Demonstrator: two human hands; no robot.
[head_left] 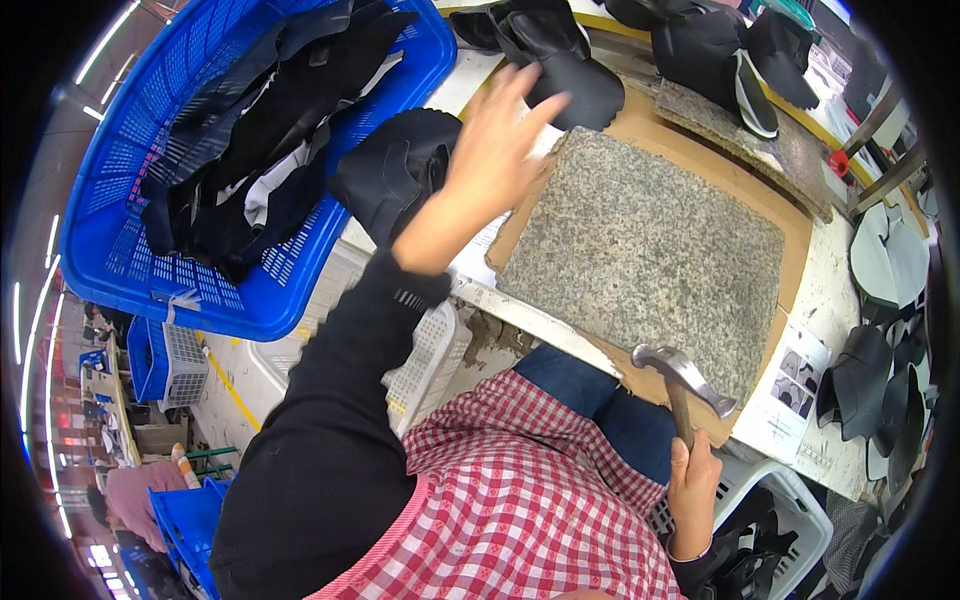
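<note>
My right hand [692, 500] is closed around the wooden handle of a hammer [684, 374]. The hammer's metal head is over the near right edge of a speckled stone slab [650, 250]. My left hand [497, 145], slightly blurred, reaches forward past the slab's left corner with its fingers spread. Nothing shows in it. Close by on its far right lies a stack of black leather-like pieces [572, 85]. Another black piece [385, 172] sits by my left wrist, partly behind it.
A big blue basket [85, 240] with dark pieces stands on the left. Cardboard [800, 255] lies under the slab, a printed sheet [790, 385] beside it. More black pieces [857, 380] are at the right. White baskets [440, 355] [815, 520] stand below the table edge.
</note>
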